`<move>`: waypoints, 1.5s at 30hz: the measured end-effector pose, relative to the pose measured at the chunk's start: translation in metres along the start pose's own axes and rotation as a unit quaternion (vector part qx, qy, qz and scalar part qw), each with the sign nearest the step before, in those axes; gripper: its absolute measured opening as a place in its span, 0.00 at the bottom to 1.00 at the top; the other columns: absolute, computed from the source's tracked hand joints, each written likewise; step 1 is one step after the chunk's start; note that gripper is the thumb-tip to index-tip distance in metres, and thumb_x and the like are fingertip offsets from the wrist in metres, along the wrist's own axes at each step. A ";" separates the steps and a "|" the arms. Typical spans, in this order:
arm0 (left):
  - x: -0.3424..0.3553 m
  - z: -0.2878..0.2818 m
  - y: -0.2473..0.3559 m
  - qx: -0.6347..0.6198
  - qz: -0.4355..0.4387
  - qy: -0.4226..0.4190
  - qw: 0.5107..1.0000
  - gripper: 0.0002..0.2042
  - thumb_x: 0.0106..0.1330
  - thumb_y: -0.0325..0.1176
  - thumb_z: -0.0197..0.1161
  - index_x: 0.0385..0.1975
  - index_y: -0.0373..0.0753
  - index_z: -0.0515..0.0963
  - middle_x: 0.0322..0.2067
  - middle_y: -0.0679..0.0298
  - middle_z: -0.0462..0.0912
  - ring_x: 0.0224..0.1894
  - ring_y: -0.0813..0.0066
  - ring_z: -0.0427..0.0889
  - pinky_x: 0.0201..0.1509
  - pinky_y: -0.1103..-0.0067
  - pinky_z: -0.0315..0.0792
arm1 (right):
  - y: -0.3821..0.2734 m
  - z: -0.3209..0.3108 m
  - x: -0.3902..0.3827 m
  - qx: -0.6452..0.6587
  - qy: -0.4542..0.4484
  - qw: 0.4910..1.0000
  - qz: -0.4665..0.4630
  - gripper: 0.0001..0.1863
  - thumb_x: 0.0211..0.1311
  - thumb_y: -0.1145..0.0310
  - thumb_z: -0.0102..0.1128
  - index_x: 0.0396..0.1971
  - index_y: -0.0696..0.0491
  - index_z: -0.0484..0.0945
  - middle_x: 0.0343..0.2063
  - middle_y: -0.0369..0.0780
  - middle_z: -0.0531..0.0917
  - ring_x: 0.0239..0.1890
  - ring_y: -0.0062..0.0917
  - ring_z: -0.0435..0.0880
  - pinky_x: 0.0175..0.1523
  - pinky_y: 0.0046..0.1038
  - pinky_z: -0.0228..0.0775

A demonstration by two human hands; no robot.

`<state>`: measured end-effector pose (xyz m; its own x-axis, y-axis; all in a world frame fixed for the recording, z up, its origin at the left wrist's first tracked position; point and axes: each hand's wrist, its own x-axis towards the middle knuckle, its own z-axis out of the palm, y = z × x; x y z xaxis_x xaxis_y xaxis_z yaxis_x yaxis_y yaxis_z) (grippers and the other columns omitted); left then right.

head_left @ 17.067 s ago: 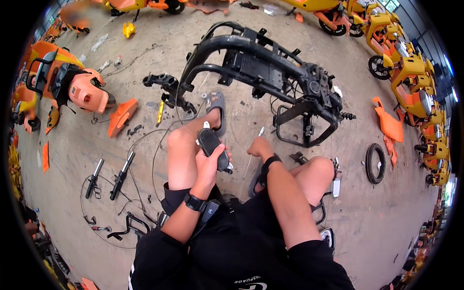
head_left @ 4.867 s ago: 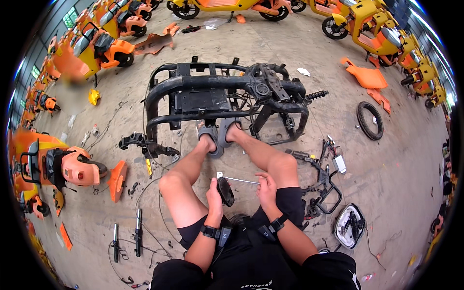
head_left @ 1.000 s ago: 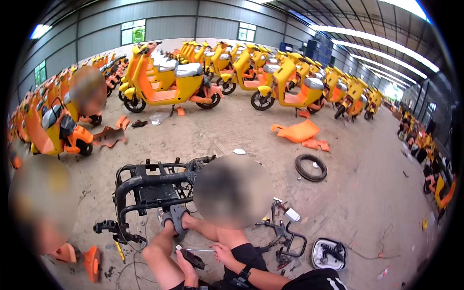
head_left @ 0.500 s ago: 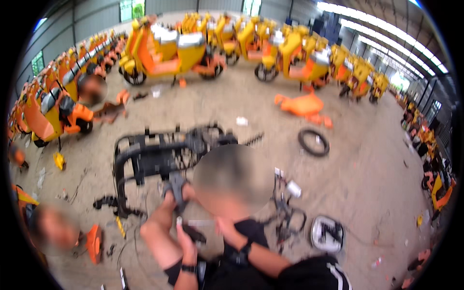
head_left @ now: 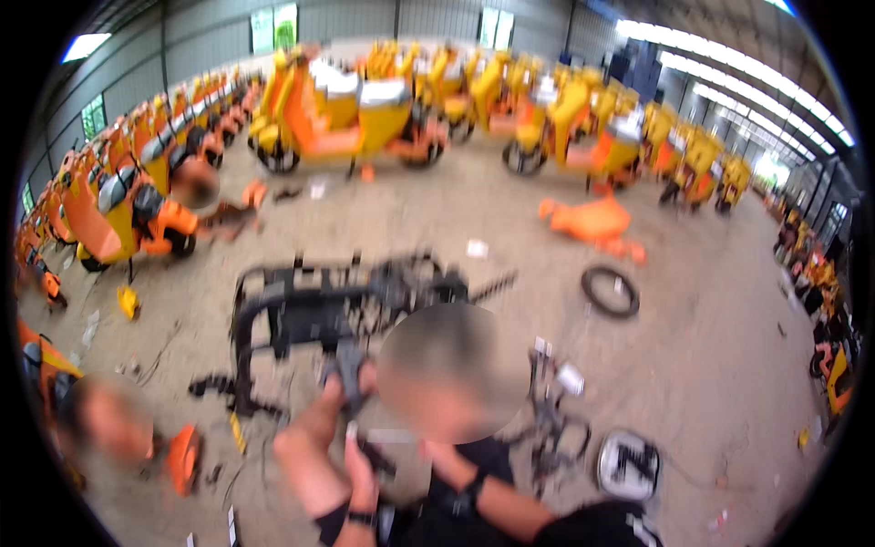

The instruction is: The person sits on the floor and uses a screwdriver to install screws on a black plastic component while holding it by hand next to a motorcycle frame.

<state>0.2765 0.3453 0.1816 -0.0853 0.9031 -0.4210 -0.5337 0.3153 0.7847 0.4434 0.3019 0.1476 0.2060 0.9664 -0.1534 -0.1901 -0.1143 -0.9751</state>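
Note:
My left hand (head_left: 361, 469), with a black wristband, is raised between my legs. It seems closed on a dark, elongated piece (head_left: 378, 458), whose kind is too smeared to tell. Just to its right my right hand (head_left: 445, 459), with a black watch, has its fingers curled. A blurred patch partly covers that hand, so what it grips, if anything, is hidden. A pale strip (head_left: 392, 436) shows between the two hands. In front of me a black scooter frame (head_left: 301, 301) lies on the floor, with my grey sandal (head_left: 349, 369) close to its near side.
A wiring harness (head_left: 551, 419) and a black-and-white rounded part (head_left: 629, 465) lie to the right. Farther off are a black tyre (head_left: 611, 292) and an orange body panel (head_left: 588, 219). Rows of yellow-orange scooters (head_left: 346, 118) stand behind. An orange piece (head_left: 184, 456) lies left.
The whole view has shifted, so the scene sits lower and farther right. Both hands stay close together in front of me, with the dark piece still at the left one.

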 end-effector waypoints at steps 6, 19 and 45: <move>-0.011 -0.021 -0.003 0.000 -0.002 -0.014 1.000 0.23 0.73 0.54 0.46 0.40 0.37 0.73 0.28 0.61 0.78 0.28 0.68 0.81 0.35 0.76 0.77 | -0.045 0.016 -0.003 0.020 0.032 0.997 0.071 0.13 0.70 0.68 0.46 0.45 0.57 0.76 0.16 0.33 0.68 0.14 0.18 0.67 0.20 0.23 0.63; -0.014 -0.013 0.015 0.039 -0.007 -0.045 0.998 0.21 0.75 0.45 0.47 0.45 0.29 0.77 0.33 0.59 0.83 0.32 0.73 0.83 0.36 0.78 0.76 | -0.071 0.007 -0.010 -0.051 0.028 0.997 0.044 0.11 0.70 0.68 0.51 0.41 0.57 0.80 0.16 0.32 0.72 0.17 0.16 0.70 0.24 0.21 0.66; -0.052 0.010 0.052 0.078 0.129 -0.131 0.980 0.34 0.74 0.58 0.34 0.48 0.29 0.74 0.36 0.54 0.82 0.40 0.69 0.82 0.47 0.76 0.75 | -0.212 0.025 -0.055 -0.365 -0.143 0.855 -0.340 0.12 0.49 0.81 0.59 0.35 0.52 0.82 0.19 0.38 0.71 0.19 0.33 0.74 0.25 0.30 0.67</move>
<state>0.2617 0.3172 0.2487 0.0298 0.9960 -0.0845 -0.3860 0.0895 0.9182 0.4480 0.2787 0.3668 -0.2335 0.8709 0.4324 0.5516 0.4848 -0.6787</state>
